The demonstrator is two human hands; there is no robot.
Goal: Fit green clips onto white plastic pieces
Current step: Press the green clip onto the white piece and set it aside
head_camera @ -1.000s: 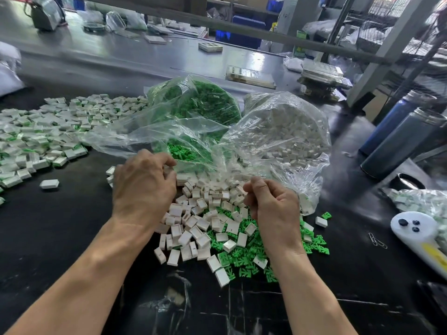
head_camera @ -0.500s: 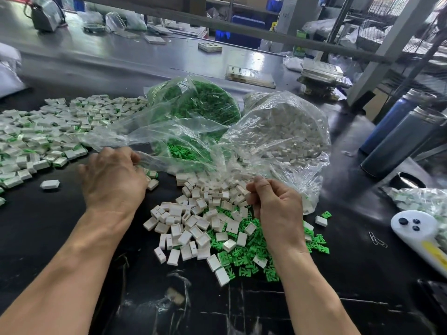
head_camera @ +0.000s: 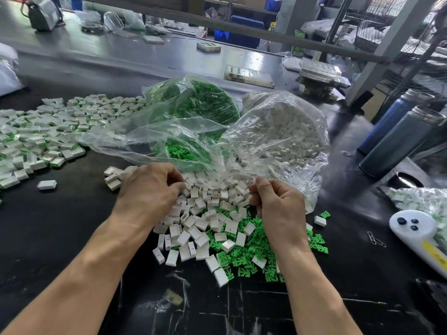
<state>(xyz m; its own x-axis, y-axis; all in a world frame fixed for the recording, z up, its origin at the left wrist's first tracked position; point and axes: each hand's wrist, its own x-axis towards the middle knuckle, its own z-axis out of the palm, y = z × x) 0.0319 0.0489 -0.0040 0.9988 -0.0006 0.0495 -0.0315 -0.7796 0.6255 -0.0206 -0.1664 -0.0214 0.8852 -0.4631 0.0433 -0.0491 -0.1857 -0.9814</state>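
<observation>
White plastic pieces (head_camera: 193, 221) lie in a loose heap on the dark bench (head_camera: 60, 226), at centre, between the two hands. Green clips (head_camera: 251, 252) are scattered on the bench under and to the right of the heap, touching it. Left hand (head_camera: 150, 189) rests knuckles-up on the heap's left edge, fingers curled down among the pieces; whether it holds one cannot be told. Right hand (head_camera: 278, 204) is at the heap's right edge, fingers curled with the thumb pressed against them; what it pinches, if anything, cannot be told. Just behind the hands, two open clear bags lie side by side: the bag of clips (head_camera: 193, 105) on the left, the bag of white pieces (head_camera: 285, 126) on the right, its mouth spilling into the heap. Far left, a wide spread of assembled pieces (head_camera: 36, 136) covers the bench. At right stand two dark bottles (head_camera: 396, 139), with a white controller (head_camera: 418, 230) and a paper clip (head_camera: 376, 239) nearer the edge.
</observation>
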